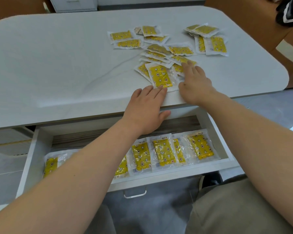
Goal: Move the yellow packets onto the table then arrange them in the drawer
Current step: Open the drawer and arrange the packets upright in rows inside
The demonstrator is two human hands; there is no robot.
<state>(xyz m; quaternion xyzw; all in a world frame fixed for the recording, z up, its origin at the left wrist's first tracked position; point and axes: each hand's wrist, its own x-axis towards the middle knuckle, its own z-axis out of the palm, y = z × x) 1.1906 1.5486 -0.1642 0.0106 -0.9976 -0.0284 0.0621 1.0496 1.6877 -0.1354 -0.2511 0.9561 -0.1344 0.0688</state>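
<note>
Several yellow packets (161, 48) lie scattered on the white table (57, 65). One upright yellow packet (161, 76) lies nearest the table's front edge. My left hand (145, 107) rests flat on the table edge, its straight fingertips touching that packet's lower end. My right hand (194, 83) lies flat just to the right, fingers stretched over packets in the pile. Below, the open drawer (215, 125) holds a row of yellow packets (162, 152) along its front; my left forearm hides part of the row.
The drawer's metal handle (134, 194) hangs at its front. A white cabinet (74, 4) stands behind the table. A dark object (287, 12) sits at the top right corner. My lap is at the lower right.
</note>
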